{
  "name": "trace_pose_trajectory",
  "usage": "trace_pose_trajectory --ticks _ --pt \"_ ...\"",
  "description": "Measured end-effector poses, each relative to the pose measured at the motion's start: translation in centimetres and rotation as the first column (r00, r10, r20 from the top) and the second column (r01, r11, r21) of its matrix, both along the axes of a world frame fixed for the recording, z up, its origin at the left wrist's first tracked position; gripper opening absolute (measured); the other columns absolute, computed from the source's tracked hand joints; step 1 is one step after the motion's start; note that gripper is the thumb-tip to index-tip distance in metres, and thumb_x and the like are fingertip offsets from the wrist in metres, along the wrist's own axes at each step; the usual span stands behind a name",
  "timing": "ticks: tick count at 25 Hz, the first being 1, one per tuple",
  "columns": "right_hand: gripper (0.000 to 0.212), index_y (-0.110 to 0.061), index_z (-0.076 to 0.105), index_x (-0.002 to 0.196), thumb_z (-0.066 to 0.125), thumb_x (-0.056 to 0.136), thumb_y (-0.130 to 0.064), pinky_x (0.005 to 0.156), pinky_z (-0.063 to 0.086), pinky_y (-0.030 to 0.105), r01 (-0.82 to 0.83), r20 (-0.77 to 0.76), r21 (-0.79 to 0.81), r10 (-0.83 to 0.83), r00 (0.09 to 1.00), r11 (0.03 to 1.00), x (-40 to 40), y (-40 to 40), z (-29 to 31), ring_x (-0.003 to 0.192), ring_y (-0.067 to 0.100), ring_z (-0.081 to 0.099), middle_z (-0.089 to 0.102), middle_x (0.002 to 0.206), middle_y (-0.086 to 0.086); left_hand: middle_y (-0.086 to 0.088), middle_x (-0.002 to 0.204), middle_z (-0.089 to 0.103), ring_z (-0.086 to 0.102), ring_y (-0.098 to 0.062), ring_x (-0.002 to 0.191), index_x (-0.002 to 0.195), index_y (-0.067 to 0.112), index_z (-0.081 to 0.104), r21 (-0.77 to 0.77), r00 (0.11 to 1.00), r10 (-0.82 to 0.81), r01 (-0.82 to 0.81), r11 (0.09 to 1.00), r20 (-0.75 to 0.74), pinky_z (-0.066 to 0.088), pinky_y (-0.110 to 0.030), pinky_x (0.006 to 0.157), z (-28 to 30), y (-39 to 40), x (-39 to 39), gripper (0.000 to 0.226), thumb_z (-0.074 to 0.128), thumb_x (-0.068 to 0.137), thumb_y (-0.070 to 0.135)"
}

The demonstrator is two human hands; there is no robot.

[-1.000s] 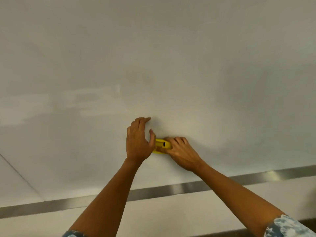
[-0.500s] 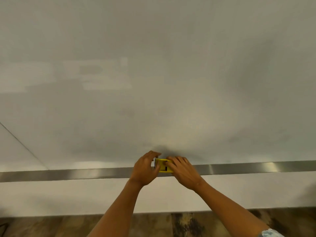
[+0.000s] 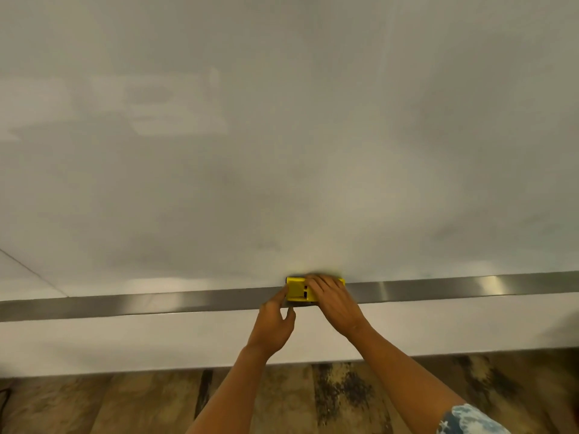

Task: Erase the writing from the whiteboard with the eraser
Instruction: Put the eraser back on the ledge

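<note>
Your right hand (image 3: pixel 333 303) lies over the small yellow plastic block eraser (image 3: pixel 297 289), fingers together and curled across its top. The eraser sits at the bottom edge of the large white whiteboard (image 3: pixel 282 151), overlapping the brushed metal strip (image 3: pixel 125 303). Your left hand (image 3: pixel 272 327) touches the eraser's left end with its fingertips, thumb apart below. Brown wood-grain floor (image 3: pixel 125 402) below.

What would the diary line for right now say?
right hand: pressing eraser | left hand: fingertips touching eraser | eraser: on metal ledge | whiteboard: no writing visible
</note>
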State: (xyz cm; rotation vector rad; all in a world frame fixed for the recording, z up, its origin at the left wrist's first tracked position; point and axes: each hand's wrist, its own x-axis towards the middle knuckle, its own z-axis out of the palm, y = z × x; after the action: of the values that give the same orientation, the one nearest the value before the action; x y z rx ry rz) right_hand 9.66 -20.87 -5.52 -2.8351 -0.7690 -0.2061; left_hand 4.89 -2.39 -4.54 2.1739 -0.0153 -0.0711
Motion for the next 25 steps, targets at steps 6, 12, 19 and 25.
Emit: trace_pose_trajectory --ticks 6,12,19,25 --pt "0.047 -0.019 0.044 0.139 0.06 0.095 -0.02 0.107 0.04 0.029 -0.052 -0.123 0.08 0.062 0.99 0.995 0.9 -0.7 -2.0 0.131 0.017 0.045 0.039 0.151 0.0 -0.007 0.155 0.05 0.046 -0.027 0.144 0.16 0.012 0.038 0.047 0.995 0.029 -0.024 0.999 -0.1 0.033 -0.03 0.119 -1.7 -0.3 -0.4 0.059 0.057 0.104 0.011" --pt "0.034 -0.016 0.051 0.131 0.056 0.097 -0.014 0.102 0.046 0.032 -0.031 -0.137 0.165 0.054 0.989 0.986 0.7 -0.9 -3.0 0.121 0.013 0.053 0.044 0.146 0.001 -0.004 0.163 0.042 0.04 -0.027 0.149 0.164 0.017 0.028 0.142 0.987 -0.025 0.048 0.989 -0.159 0.03 -0.033 0.121 -1.7 -1.0 -1.3 0.061 0.051 0.108 0.018" --pt "0.053 -0.018 0.036 0.148 0.052 0.1 -0.029 0.12 0.02 0.036 0.016 -0.068 0.038 -0.013 0.998 0.999 -2.2 -1.7 -2.7 0.147 0.024 0.026 0.031 0.157 0.004 -0.006 0.175 -0.004 -0.002 -0.021 0.162 0.167 0.01 0.001 0.574 0.938 -0.221 0.339 0.745 -0.266 0.001 -0.04 0.131 0.0 -0.7 -1.2 0.072 0.041 0.11 0.028" --pt "0.053 -0.017 0.039 0.145 0.054 0.097 -0.033 0.116 0.032 0.038 0.13 -0.009 0.216 -0.131 0.991 0.968 -4.2 -2.4 1.4 0.139 0.024 0.039 0.041 0.151 0.006 -0.002 0.174 -0.01 -0.011 -0.019 0.161 0.166 0.013 -0.005 0.656 0.978 -0.205 0.181 0.733 -0.04 -0.005 -0.038 0.131 3.6 -1.1 -2.2 0.07 0.035 0.111 0.028"
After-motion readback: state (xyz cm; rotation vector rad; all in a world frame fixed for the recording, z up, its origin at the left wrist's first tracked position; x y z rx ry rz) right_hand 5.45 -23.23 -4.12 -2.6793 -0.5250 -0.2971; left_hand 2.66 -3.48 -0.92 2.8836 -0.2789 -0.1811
